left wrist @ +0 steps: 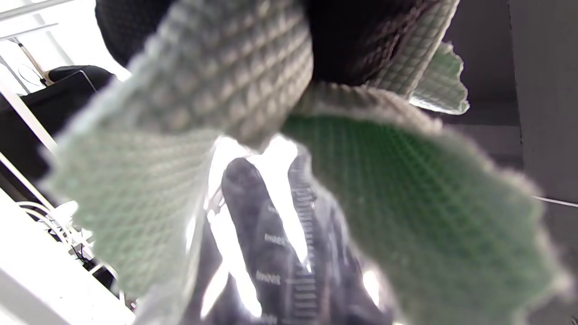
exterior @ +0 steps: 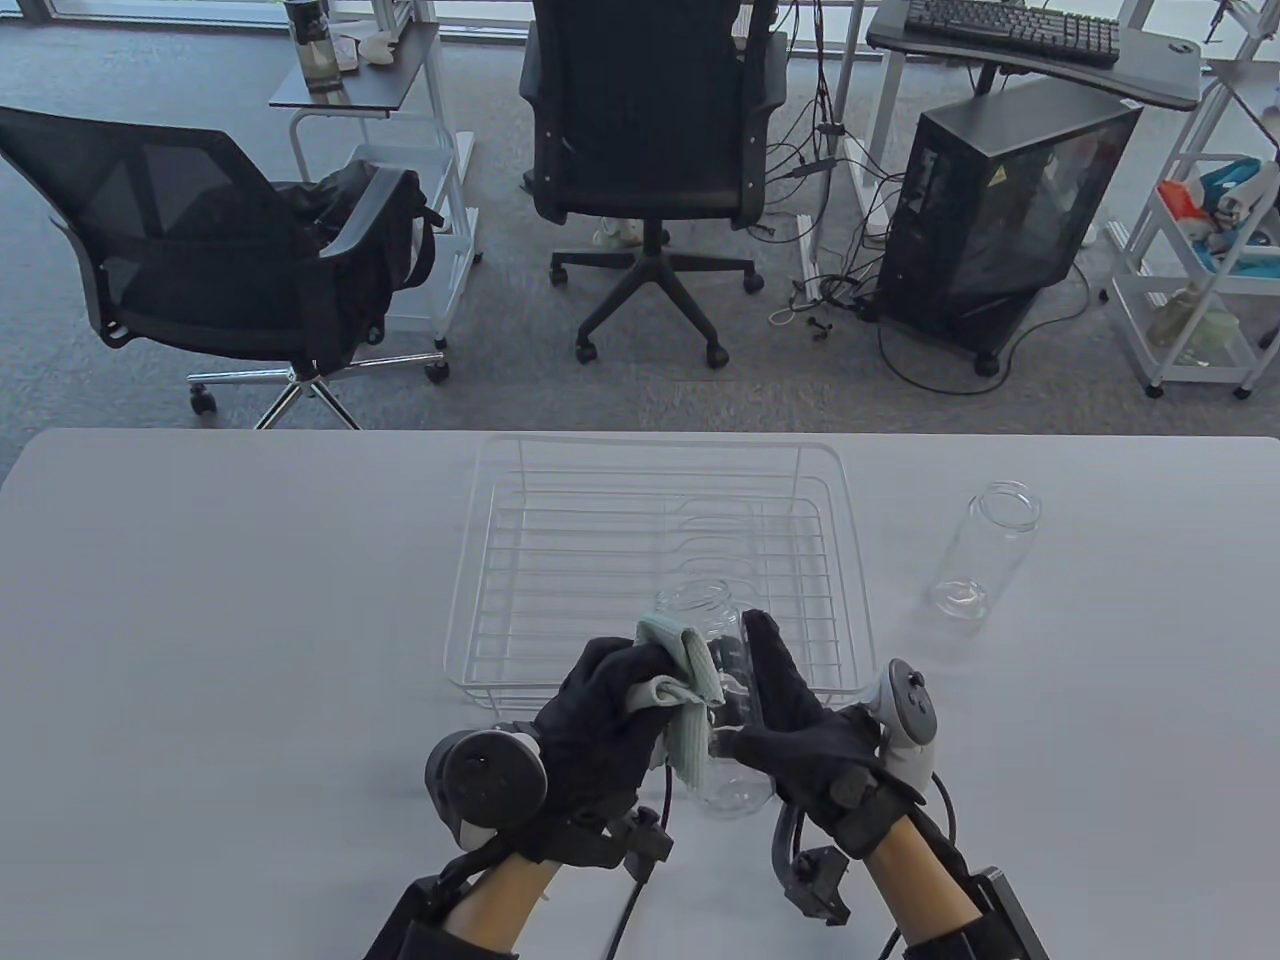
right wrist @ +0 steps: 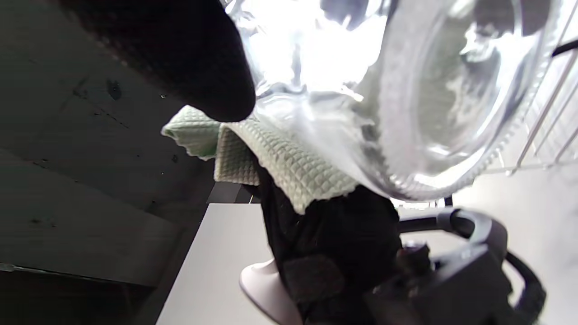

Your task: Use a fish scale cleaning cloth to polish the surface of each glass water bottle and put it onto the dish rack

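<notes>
Two glass bottles: one [exterior: 722,690] gripped by the right hand [exterior: 800,730] before the single empty rack [exterior: 655,570]; left hand [exterior: 600,720] pinches one cloth [exterior: 685,700] against it. Second bottle [exterior: 985,548] stands right of the rack.

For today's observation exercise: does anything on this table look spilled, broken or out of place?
Nothing stands out. The left hand presses the pale green cloth against the clear glass bottle gripped by the right hand. A second glass bottle stands upright beside the empty white wire rack.
</notes>
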Motion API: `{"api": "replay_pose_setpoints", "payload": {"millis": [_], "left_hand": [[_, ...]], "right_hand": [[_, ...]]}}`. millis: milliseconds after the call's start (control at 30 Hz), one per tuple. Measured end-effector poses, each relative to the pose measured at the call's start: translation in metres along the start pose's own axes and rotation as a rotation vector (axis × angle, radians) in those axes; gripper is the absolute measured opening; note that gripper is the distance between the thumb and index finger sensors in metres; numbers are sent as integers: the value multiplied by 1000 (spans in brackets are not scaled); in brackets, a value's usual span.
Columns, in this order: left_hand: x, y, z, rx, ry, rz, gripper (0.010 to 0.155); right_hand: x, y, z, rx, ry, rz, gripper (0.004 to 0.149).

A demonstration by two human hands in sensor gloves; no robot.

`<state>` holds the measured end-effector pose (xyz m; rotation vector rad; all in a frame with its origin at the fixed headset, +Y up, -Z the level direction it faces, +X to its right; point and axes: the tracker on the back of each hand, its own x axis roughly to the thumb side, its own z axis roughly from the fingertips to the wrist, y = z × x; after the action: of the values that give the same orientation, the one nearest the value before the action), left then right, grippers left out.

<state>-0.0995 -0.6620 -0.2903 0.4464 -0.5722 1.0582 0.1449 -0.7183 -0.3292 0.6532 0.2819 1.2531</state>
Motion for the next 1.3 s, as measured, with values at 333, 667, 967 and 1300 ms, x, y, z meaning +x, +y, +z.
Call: {"api": "replay_pose_setpoints", "payload": {"millis": [333,667,967,1300], "left_hand": [[11,-37,11,-152,-107,-140,41],[8,-26,8,-106,-90,-122,40],[-1,-1,-3,22,-9,12,40],[-1,-18,4,-51,-22,-32,41]], "right_hand": [[15,-15,9,-254,-57,84,92],[17,-7,3,-158,-18,144,92],[10,-4,0,-35,25,123,96],[9,-5,3,-164,12,217,98]]}}
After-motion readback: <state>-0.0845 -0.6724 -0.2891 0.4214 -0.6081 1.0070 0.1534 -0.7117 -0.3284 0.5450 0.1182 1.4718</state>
